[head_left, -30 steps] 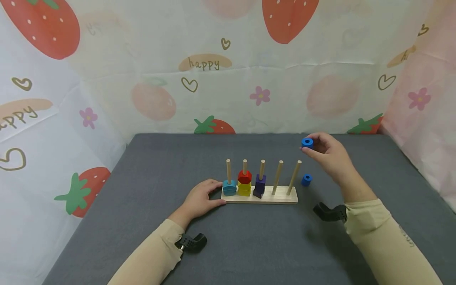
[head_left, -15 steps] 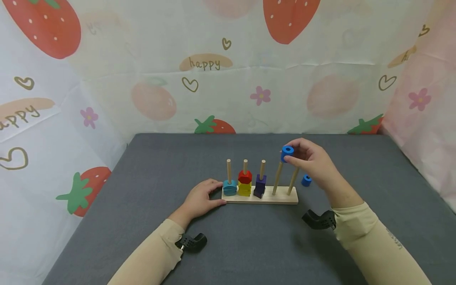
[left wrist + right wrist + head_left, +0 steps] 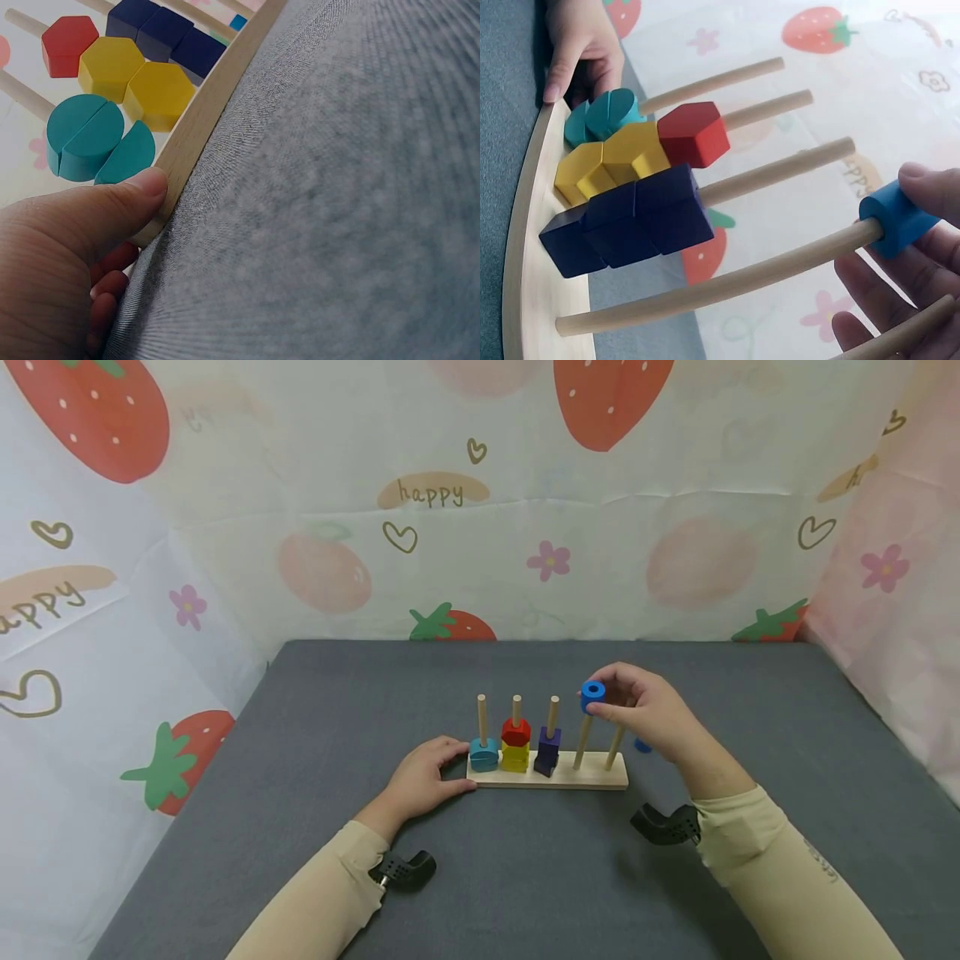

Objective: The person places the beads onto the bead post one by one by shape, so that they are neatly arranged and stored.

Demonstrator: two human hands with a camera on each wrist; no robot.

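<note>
My right hand [image 3: 637,706] pinches a blue cylinder with a hole [image 3: 592,693] between thumb and fingers. In the right wrist view this blue cylinder [image 3: 896,217] sits at the tip of the fourth wooden peg [image 3: 720,283], whose end enters its hole. My left hand [image 3: 423,779] grips the left end of the wooden peg base [image 3: 555,782], thumb [image 3: 142,191] on its front edge. Teal rounded pieces [image 3: 483,756] sit on the first peg. Yellow hexagonal pieces [image 3: 515,758] with a red hexagon [image 3: 516,732] on top fill part of the second. Dark blue blocks [image 3: 547,752] are on the third.
A second blue cylinder [image 3: 642,745] lies on the grey table [image 3: 525,877] right of the base, partly hidden behind my right hand. The fifth peg [image 3: 615,747] is bare. A strawberry-print cloth [image 3: 480,560] hangs behind the table.
My right hand has carried the blue cylinder left and down, from above the right of the base to the fourth peg's tip. The left hand has stayed in place.
</note>
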